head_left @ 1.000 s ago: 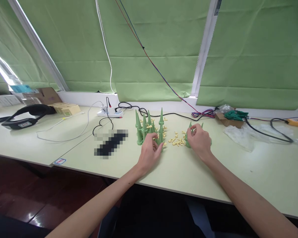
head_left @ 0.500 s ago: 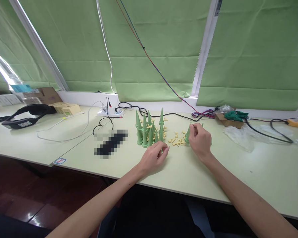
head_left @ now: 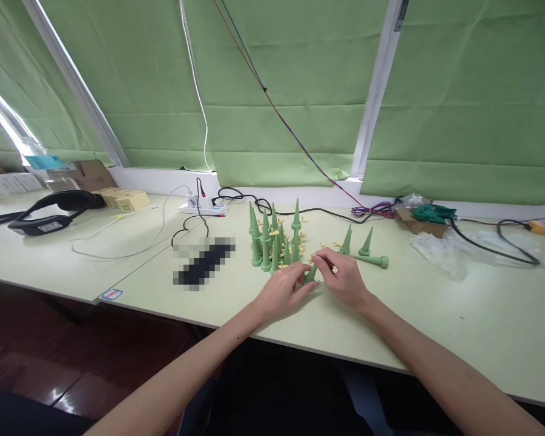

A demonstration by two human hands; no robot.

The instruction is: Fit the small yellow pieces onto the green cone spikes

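The tapered green plastic cone (head_left: 311, 274), four o'clock from the upright green cones (head_left: 266, 257), wants steadying low in the left hand (head_left: 281, 292), narrowly closed; the right hand (head_left: 346, 280) pinches near its tip (contents: cannot tell).

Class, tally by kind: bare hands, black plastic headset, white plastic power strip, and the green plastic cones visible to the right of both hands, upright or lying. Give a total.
Bare hands, left hand and right hand: 2
Black plastic headset: 1
White plastic power strip: 1
Upright green plastic cones: 2
Lying green plastic cone: 1
Total: 7
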